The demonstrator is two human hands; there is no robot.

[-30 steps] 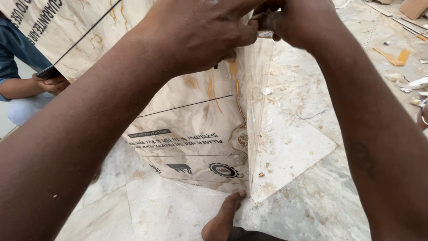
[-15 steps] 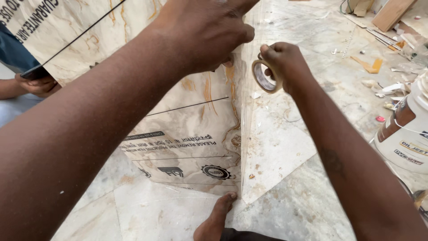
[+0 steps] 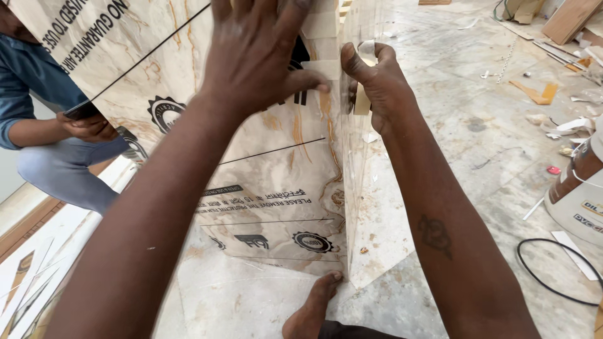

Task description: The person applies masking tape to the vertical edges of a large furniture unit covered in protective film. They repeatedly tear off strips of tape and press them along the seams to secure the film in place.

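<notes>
Two marble-patterned panels stand upright and meet at a corner: the printed left panel point(image 3: 270, 188) and the right panel point(image 3: 370, 207), seen edge-on. My left hand point(image 3: 257, 56) lies flat against the left panel near its top, fingers spread. My right hand point(image 3: 377, 88) is at the corner edge and grips a roll of beige tape point(image 3: 361, 103), mostly hidden in the palm. Strips of beige tape point(image 3: 320, 28) cross the joint just above. My bare foot point(image 3: 314, 307) rests against the bottom of the corner.
Another person in a blue shirt point(image 3: 25, 94) crouches at the left, holding a dark phone point(image 3: 81, 110). A white bucket point(image 3: 581, 194) and a black cable point(image 3: 553, 270) are at the right. Wood scraps point(image 3: 568, 22) and paper bits litter the stone floor behind.
My right hand, which held the tape roll out from the panels, has come in against the corner edge. My left hand has opened flat on the left panel.
</notes>
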